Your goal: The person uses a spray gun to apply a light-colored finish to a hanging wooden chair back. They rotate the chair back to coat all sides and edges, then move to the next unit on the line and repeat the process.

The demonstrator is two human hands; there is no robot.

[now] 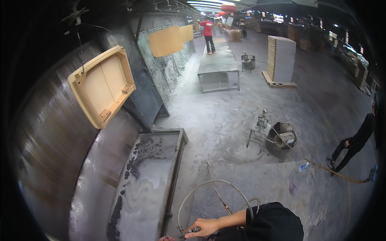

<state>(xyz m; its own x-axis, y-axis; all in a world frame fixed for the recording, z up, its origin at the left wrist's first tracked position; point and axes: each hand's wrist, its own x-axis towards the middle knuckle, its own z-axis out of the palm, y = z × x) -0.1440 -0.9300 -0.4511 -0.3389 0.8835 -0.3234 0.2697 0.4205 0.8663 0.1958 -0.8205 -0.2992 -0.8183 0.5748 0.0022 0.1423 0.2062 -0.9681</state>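
Note:
My right hand comes in from the lower right, its fingers wrapped round a small metal spray gun with a dark knob. From the gun a pale hose loops up and back over my right forearm. Only some fingertips of my left hand show at the bottom edge, beside the gun; the rest is cut off, so its grip is hidden. Up and to the left, apart from both hands, a pale wooden tabletop hangs tilted from a hook, its framed underside facing me.
A water trough with grey scum runs along the stained metal wall. On the floor stand a pump and a black tub. Wooden panels hang farther back. A person in red stands on a bench; another person in black is right.

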